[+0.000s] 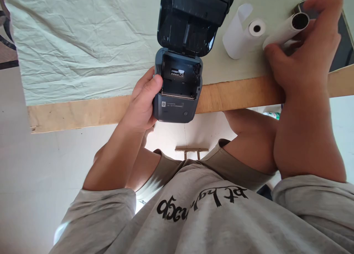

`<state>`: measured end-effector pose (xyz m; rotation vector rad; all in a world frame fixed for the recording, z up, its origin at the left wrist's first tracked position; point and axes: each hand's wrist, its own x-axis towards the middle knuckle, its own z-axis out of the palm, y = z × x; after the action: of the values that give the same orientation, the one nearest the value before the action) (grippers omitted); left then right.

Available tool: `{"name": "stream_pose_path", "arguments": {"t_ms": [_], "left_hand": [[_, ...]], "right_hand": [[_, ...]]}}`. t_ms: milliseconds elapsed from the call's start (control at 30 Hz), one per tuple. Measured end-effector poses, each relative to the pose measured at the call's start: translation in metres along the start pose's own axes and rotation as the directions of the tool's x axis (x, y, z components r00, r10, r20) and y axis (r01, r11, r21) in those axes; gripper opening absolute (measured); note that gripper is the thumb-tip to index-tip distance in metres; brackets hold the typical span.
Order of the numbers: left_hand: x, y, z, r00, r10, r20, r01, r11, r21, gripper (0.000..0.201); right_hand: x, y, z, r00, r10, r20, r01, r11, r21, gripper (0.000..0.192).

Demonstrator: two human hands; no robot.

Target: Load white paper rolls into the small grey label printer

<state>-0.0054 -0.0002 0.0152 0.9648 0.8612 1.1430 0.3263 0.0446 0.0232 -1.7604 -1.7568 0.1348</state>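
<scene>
My left hand (146, 97) grips a dark blue-grey portable label printer (177, 110) by its left side, thumb on the rim. The printer's glossy black lid (188, 21) is swung up, and its paper bay shows bare with a small printed label inside. At the right, my right hand (306, 55) is closed around a white paper roll (282, 32) with a dark hollow core, thumb on the near side and some fingers hidden behind it. Left of that hand stands a narrower white paper roll (256, 31) with its loose end curling out.
A pale green cloth (83, 44) covers the table, with a bare wooden edge (83, 114) in front. Under my right hand lies a dark flat device (343, 47), partly hidden. My legs are below the table edge, near a small wooden stool (191, 149) on the floor.
</scene>
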Motion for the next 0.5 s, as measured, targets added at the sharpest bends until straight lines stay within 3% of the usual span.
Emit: {"name": "stream_pose_path", "arguments": {"t_ms": [67,133,167,233,300,367,433,500], "left_hand": [[0.000,0.001,0.000,1.000,0.007,0.010,-0.006,1.000,-0.008,0.051],[-0.001,0.002,0.000,1.000,-0.002,0.026,0.002,1.000,-0.010,0.050],[-0.001,0.002,-0.001,0.999,-0.010,0.032,0.011,1.000,-0.007,0.049],[-0.001,0.001,-0.002,0.999,-0.035,0.034,0.035,0.999,0.005,0.047],[-0.001,0.000,-0.004,0.998,-0.052,0.029,0.052,0.999,0.018,0.049],[0.000,-0.002,-0.005,0.999,-0.047,0.025,0.046,0.999,0.022,0.054],[0.000,-0.002,-0.005,0.999,-0.043,0.020,0.043,0.999,0.012,0.055],[0.000,0.000,-0.004,0.998,-0.066,0.021,0.066,0.998,-0.001,0.051]], "right_hand": [[-0.007,-0.005,-0.006,0.984,-0.159,-0.082,0.158,0.987,-0.007,0.073],[-0.015,-0.015,-0.009,0.920,-0.312,-0.238,0.329,0.944,0.035,0.054],[-0.018,-0.024,-0.008,0.901,-0.329,-0.282,0.366,0.926,0.089,0.046],[-0.023,-0.043,-0.001,0.902,-0.351,-0.253,0.408,0.883,0.230,0.048],[-0.022,-0.063,0.012,0.880,-0.451,-0.149,0.471,0.870,0.146,0.061],[-0.017,-0.078,0.025,0.917,-0.394,-0.058,0.397,0.915,0.075,0.070],[-0.011,-0.087,0.034,0.981,-0.190,0.043,0.189,0.982,0.013,0.072],[-0.007,-0.090,0.037,0.994,-0.010,0.108,0.014,0.999,-0.037,0.065]]}}
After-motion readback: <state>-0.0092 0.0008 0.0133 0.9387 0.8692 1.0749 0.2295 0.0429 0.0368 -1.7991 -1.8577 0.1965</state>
